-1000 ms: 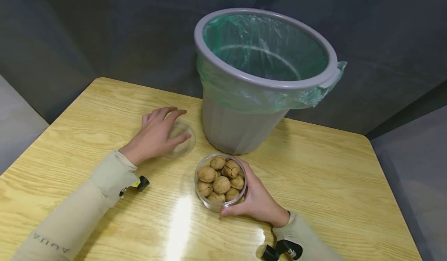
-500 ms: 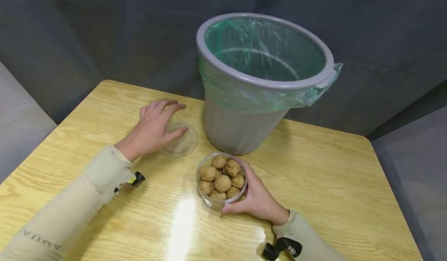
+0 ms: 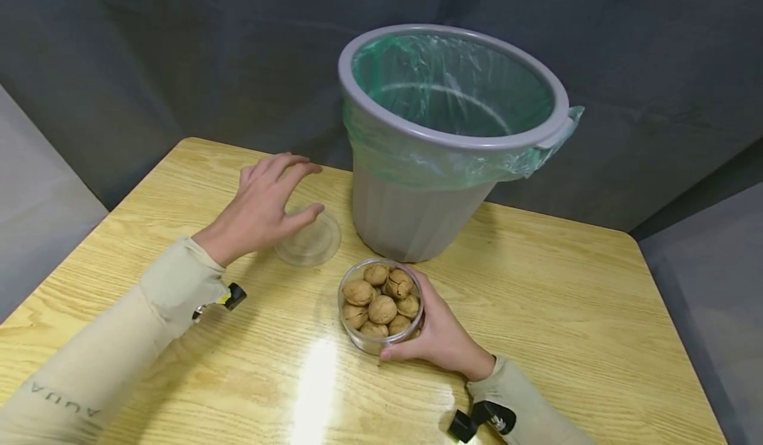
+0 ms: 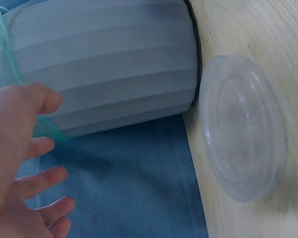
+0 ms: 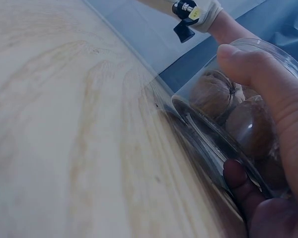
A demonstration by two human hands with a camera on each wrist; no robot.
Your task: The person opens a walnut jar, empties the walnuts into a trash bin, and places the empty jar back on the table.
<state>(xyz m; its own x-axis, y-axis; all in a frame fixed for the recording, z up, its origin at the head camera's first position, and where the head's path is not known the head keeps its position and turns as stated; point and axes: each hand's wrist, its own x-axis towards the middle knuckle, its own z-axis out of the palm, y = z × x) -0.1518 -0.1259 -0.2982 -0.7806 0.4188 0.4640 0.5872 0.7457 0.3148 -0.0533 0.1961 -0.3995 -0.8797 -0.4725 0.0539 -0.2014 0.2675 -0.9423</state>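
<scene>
— Where were the hands?

— The right hand was curled round the clear round container of walnuts, which stood on the wooden desk just in front of the grey bin. The left hand hovered with its fingers spread and relaxed above the clear lid, gripping nothing; the lid lay flat on the desk, just left of the bin's base.

— Any writing?

— Pale letters on the left sleeve, seen upside down, seemed to read "AUUA". Nothing legible showed on the container, the lid or the bin.

— And the bin?

— It was lined with a green plastic bag folded over the rim.
</scene>
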